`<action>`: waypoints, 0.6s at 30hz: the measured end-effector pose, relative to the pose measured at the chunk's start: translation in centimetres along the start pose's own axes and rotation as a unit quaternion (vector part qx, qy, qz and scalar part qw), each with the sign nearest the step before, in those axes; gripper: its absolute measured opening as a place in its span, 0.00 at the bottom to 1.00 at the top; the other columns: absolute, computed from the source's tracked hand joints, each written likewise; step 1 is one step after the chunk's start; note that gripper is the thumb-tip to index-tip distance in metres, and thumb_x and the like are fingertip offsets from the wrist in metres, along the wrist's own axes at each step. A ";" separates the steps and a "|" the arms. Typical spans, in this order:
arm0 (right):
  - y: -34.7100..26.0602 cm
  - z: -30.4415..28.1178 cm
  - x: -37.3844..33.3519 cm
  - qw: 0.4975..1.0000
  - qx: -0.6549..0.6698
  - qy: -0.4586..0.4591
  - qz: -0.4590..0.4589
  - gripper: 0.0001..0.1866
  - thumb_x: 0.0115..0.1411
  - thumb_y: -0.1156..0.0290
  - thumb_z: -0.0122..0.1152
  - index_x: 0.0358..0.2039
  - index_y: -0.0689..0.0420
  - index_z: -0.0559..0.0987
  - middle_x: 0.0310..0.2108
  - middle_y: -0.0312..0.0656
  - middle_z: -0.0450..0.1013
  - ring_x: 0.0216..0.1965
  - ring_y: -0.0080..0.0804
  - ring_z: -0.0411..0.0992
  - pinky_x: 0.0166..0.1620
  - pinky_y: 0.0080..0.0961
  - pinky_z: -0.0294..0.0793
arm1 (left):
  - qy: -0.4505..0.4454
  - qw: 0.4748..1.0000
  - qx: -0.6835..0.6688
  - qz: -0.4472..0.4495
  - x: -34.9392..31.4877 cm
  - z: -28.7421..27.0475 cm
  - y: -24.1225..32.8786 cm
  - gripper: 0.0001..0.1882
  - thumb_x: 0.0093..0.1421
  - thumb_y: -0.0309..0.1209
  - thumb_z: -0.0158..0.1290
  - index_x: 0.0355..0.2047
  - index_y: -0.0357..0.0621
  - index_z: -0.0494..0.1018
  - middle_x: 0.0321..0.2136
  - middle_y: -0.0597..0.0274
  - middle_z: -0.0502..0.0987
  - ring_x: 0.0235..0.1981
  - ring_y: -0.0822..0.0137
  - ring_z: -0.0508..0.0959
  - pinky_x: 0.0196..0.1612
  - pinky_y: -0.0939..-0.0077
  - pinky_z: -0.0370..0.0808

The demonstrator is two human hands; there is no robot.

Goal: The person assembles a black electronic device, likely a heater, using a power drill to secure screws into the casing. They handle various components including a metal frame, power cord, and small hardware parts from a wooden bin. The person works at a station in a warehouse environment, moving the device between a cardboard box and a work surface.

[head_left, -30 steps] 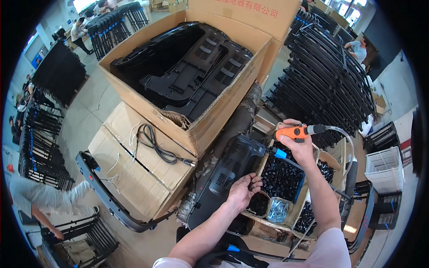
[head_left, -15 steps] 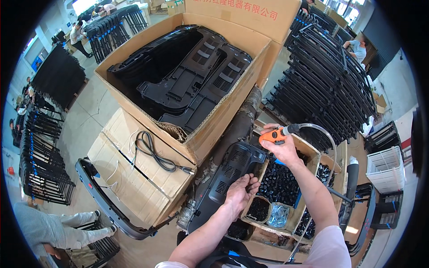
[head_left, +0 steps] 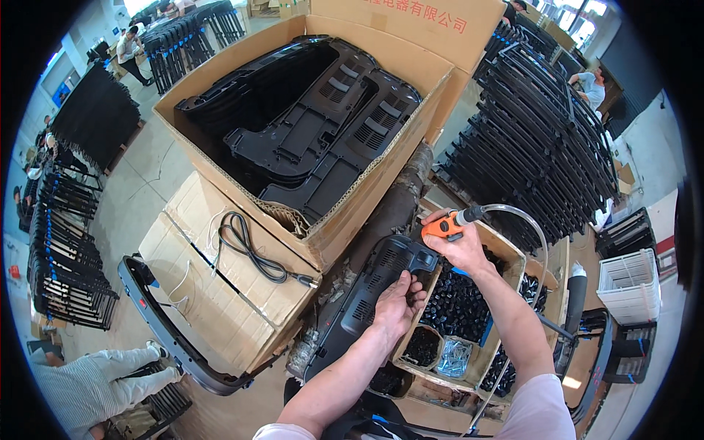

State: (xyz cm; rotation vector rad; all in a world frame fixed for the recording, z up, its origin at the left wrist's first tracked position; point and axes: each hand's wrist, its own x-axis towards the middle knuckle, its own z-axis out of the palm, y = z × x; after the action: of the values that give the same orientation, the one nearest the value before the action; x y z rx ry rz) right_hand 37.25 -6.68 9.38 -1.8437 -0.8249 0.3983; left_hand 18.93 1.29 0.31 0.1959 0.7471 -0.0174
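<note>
A long black plastic cover (head_left: 379,282) with slotted vents lies slantwise on a dark, worn support in the middle. At its right edge my left hand (head_left: 398,302) is closed, thumb and fingers gripping the rim. My right hand (head_left: 460,249) is wrapped round an orange air screwdriver (head_left: 440,226) beside the cover's far end. A clear hose (head_left: 529,218) runs from the tool and curves down to the right. The screwdriver's working tip is hidden, so I cannot tell whether it touches the cover.
Right of the cover stands a wooden bin (head_left: 513,282) with black small parts and a tub of silver screws (head_left: 455,357). Ahead, an open carton (head_left: 330,242) holds black panels. A cable (head_left: 253,253) lies on flattened cardboard. Black frames (head_left: 528,139) are stacked at right; people work around.
The view has shifted slightly. My right hand and the screwdriver have moved a little left, closer to the cover's far end. My left hand's thumb now lies further up along the rim.
</note>
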 end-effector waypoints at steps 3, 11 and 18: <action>0.0 0.1 0.0 1.000 0.005 -0.001 0.012 0.23 0.53 0.70 0.77 0.50 0.59 0.83 0.45 0.40 0.83 0.48 0.29 0.80 0.55 0.31 0.79 | 0.006 1.000 -0.007 -0.001 0.4 0.4 0.3 0.15 0.75 0.44 0.57 0.46 0.45 0.77 0.33 0.64 0.80 0.31 0.66 0.81 0.34 0.72 0.79; -4.7 0.1 -3.4 0.987 0.153 0.014 0.039 0.29 0.59 0.75 0.76 0.60 0.63 0.76 0.54 0.48 0.81 0.55 0.32 0.80 0.60 0.34 0.80 | 0.021 0.997 -0.063 0.030 0.8 1.5 2.3 0.12 0.78 0.42 0.52 0.45 0.48 0.77 0.34 0.69 0.80 0.32 0.69 0.78 0.35 0.74 0.78; -6.7 0.9 -5.1 0.990 0.133 -0.033 0.030 0.31 0.59 0.75 0.76 0.62 0.62 0.74 0.55 0.50 0.81 0.58 0.34 0.78 0.64 0.36 0.77 | 0.018 0.987 -0.156 0.018 1.1 1.7 3.3 0.13 0.78 0.43 0.52 0.44 0.48 0.77 0.31 0.70 0.76 0.31 0.72 0.76 0.32 0.77 0.77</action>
State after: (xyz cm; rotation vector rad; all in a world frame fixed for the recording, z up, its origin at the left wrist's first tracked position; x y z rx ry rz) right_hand 30.69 -8.09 14.55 -1.6168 -0.7234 0.5817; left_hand 21.16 4.24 1.33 -0.0899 0.7721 0.1383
